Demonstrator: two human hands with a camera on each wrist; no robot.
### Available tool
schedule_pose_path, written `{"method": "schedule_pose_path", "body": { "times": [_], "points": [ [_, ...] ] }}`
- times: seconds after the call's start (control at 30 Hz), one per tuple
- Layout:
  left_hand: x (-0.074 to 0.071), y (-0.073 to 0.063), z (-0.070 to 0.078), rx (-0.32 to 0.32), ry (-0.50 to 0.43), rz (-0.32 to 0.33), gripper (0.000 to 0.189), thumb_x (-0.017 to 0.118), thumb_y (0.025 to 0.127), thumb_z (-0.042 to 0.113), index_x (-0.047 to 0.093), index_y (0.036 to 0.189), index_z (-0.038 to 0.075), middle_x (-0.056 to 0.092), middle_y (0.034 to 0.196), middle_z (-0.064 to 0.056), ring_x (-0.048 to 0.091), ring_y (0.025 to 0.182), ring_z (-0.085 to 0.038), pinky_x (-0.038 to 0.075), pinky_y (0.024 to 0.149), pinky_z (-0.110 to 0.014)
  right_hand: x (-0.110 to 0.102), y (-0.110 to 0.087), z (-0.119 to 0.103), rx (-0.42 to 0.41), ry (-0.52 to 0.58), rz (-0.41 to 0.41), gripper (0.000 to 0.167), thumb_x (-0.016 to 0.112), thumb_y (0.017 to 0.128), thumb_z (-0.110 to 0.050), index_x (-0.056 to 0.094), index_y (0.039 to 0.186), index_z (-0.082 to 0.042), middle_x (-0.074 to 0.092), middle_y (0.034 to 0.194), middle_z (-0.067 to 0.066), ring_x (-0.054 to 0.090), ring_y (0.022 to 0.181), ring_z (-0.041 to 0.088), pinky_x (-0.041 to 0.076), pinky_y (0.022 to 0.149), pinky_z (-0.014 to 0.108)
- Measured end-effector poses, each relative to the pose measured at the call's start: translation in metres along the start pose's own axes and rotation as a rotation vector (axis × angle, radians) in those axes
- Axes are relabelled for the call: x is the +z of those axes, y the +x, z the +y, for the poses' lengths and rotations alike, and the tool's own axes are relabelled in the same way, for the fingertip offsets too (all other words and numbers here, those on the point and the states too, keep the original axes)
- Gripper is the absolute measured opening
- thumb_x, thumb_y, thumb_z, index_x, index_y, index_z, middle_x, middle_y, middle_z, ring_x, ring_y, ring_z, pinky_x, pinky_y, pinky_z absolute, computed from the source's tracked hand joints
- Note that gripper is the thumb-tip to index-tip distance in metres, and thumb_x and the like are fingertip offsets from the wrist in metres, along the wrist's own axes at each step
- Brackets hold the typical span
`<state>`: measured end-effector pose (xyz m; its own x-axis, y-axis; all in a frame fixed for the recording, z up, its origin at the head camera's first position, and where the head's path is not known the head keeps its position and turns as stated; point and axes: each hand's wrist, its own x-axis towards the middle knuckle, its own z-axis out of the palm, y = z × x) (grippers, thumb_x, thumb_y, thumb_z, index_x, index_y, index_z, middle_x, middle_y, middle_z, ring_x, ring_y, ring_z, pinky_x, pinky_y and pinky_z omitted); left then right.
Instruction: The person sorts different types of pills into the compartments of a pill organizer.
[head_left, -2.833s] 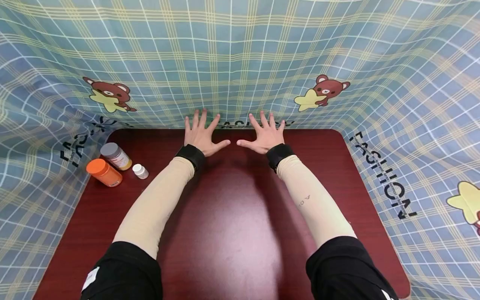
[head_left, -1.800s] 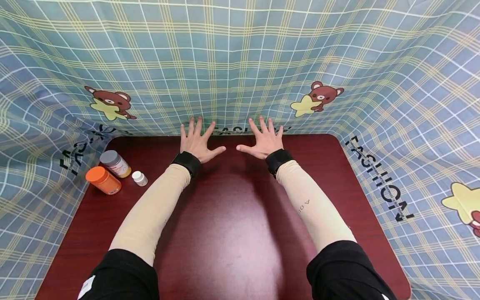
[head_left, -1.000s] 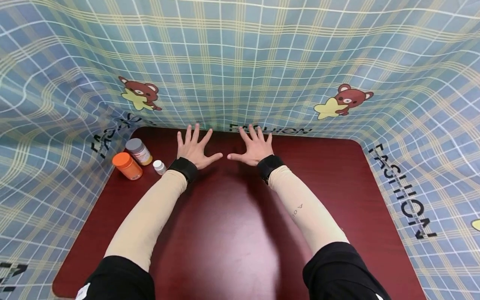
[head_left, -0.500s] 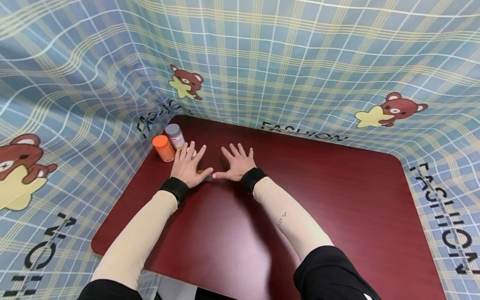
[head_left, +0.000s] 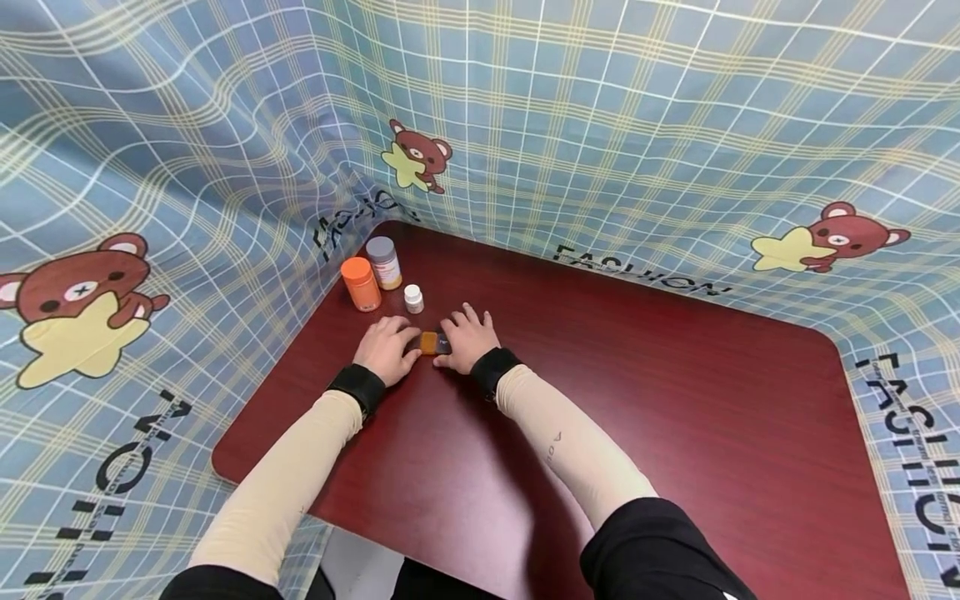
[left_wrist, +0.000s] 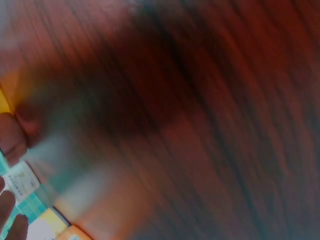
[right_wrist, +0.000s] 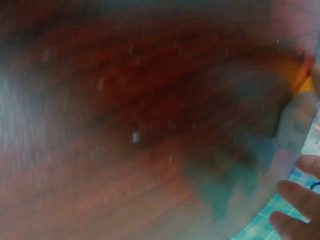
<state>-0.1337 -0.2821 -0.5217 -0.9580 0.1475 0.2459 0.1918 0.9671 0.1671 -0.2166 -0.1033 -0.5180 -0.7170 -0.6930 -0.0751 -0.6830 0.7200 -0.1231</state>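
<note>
A small orange-and-dark-grey object (head_left: 432, 342) lies on a reddish-brown wood-grain table (head_left: 675, 400), between a person's two bare hands. The left hand (head_left: 385, 350), fingers bent, has its thumb and forefinger at the orange end; whether they grip it cannot be told. The right hand (head_left: 467, 339) is spread, fingers fanned and softly bent, with the object's dark end loose in the gap between thumb and forefinger. Just beyond the left hand stands a small white capped bottle (head_left: 413, 299). Behind it, toward the table's far left corner, an orange bottle (head_left: 362, 285) and a grey-capped bottle (head_left: 385, 263) with a pale label stand upright, side by side. Black wristbands (head_left: 358, 387) circle both wrists above cream arm sleeves (head_left: 585, 450) and the black cuffs (head_left: 652, 542) of a top. Around the table hangs a blue plaid curtain (head_left: 585, 108) printed with brown bears (head_left: 847, 237) hugging yellow stars and the word "FASHION." Both wrist views are mostly filled with blurred reflections on the tabletop.
</note>
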Motion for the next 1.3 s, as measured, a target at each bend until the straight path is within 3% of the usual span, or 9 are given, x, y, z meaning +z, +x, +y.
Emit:
{"method": "schedule_pose_path", "body": {
  "times": [0.13,0.23,0.5,0.77,1.07,1.3],
  "points": [
    [0.002,0.003,0.006,-0.004,-0.034,-0.080,0.037,0.072,0.084,0.021,0.068,0.118,0.010,0.057,0.113,-0.010,0.052,0.104,-0.028,0.043,0.088,-0.043,0.006,-0.002,0.003,-0.030,-0.015,0.044,0.053,0.074,0.080,-0.044,0.061,0.123,-0.016,0.054,0.131,0.007,0.033,0.137,0.030,0.030,0.107,0.052],
    [0.002,0.006,0.008,-0.019,-0.062,-0.098,0.034,0.071,0.085,0.017,0.069,0.118,0.009,0.058,0.111,-0.009,0.052,0.103,-0.027,0.044,0.089,-0.042,0.006,-0.003,0.004,-0.051,-0.013,0.066,0.047,0.075,0.081,-0.039,0.063,0.119,-0.015,0.057,0.127,0.007,0.037,0.134,0.030,0.033,0.107,0.046],
    [0.002,0.016,0.020,-0.033,-0.105,-0.122,0.030,0.071,0.086,0.015,0.070,0.115,0.009,0.058,0.108,-0.007,0.052,0.102,-0.026,0.045,0.090,-0.041,-0.001,-0.010,0.012,-0.051,-0.003,0.049,0.044,0.073,0.082,-0.038,0.063,0.119,-0.016,0.059,0.124,0.005,0.042,0.130,0.027,0.039,0.102,0.043],
    [0.012,0.030,0.040,-0.010,-0.115,-0.125,0.029,0.071,0.085,0.016,0.071,0.113,0.011,0.059,0.106,-0.006,0.053,0.101,-0.025,0.046,0.088,-0.041,-0.007,-0.027,0.032,-0.037,0.009,0.034,0.043,0.071,0.085,-0.036,0.063,0.122,-0.015,0.061,0.117,0.003,0.050,0.119,0.023,0.043,0.095,0.040],
    [0.032,0.064,0.095,0.126,-0.149,-0.133,0.028,0.073,0.084,0.018,0.072,0.111,0.011,0.059,0.105,-0.006,0.054,0.099,-0.026,0.047,0.085,-0.041,-0.005,-0.070,0.094,0.025,0.088,0.120,0.041,0.076,0.081,-0.030,0.066,0.116,-0.011,0.064,0.106,0.004,0.056,0.104,0.025,0.046,0.089,0.039],
    [0.042,0.084,0.137,0.201,-0.193,-0.161,0.027,0.074,0.084,0.018,0.073,0.109,0.011,0.059,0.105,-0.006,0.055,0.099,-0.026,0.046,0.087,-0.039,-0.007,-0.104,0.136,0.056,0.155,0.126,0.043,0.077,0.080,-0.027,0.065,0.118,-0.010,0.065,0.107,0.004,0.056,0.100,0.025,0.046,0.087,0.038]
  ]
}}
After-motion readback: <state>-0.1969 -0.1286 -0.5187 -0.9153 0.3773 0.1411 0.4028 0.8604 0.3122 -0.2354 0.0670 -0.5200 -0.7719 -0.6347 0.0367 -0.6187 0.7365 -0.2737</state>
